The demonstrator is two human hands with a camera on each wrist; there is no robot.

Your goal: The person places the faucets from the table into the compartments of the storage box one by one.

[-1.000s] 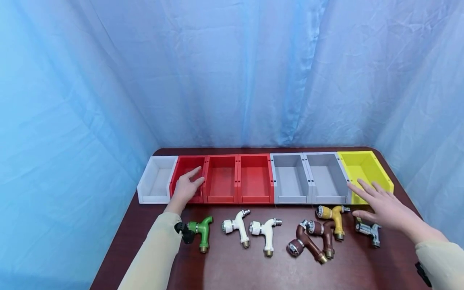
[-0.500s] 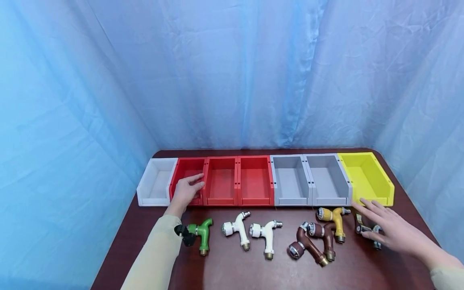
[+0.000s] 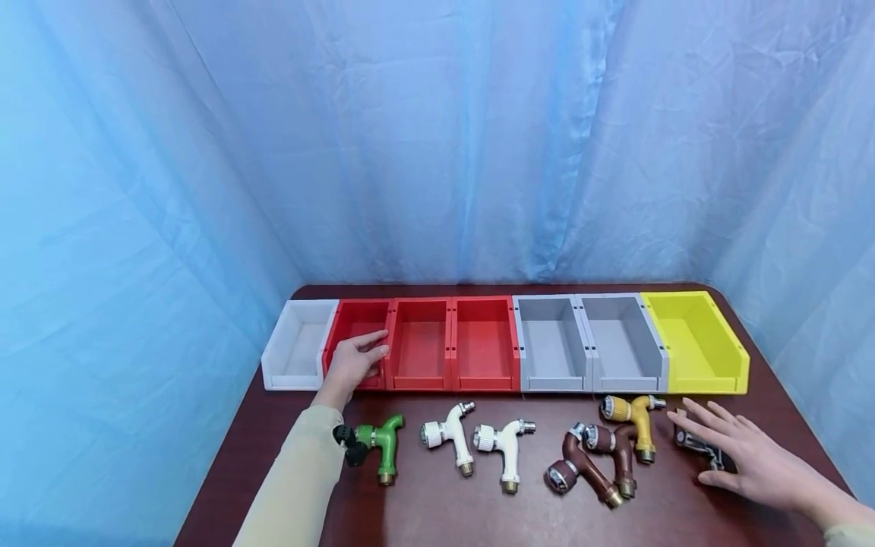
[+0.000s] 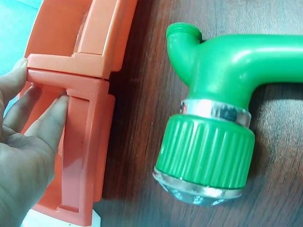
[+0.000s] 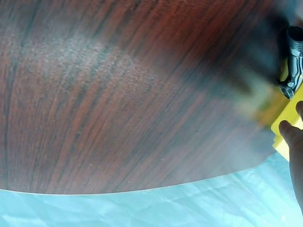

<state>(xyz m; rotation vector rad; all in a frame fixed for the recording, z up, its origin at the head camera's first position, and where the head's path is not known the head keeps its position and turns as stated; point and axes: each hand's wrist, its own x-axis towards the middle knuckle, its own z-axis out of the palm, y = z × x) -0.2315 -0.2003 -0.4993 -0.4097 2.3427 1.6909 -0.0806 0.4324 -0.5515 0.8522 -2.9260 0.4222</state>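
Note:
My left hand (image 3: 350, 366) is at the leftmost red bin (image 3: 335, 342), its fingertips at the wall shared with the neighbouring red bin (image 3: 418, 380). In the left wrist view some fingers (image 4: 51, 118) reach inside the bin and hold no separate thing. Beside that wrist lies a green tap (image 4: 208, 146). My right hand (image 3: 759, 460) hovers with spread fingers over a small chrome tap (image 3: 690, 439), partly covering it; whether they touch is unclear. In the right wrist view the chrome tap (image 5: 294, 61) shows near the yellow bin (image 5: 286, 116).
Two white taps (image 3: 451, 433), two brown taps (image 3: 588, 467) touching or nearly touching, and a yellow tap (image 3: 641, 425) lie on the dark wooden table (image 3: 478, 520). Behind them runs the bin row, with a white bin (image 3: 294, 382) and grey bins (image 3: 557, 382). Blue curtains (image 3: 437, 152) enclose the table.
My right hand has come down and towards me from the front of the yellow bin to over the chrome tap. My left hand has lowered slightly at the red bin.

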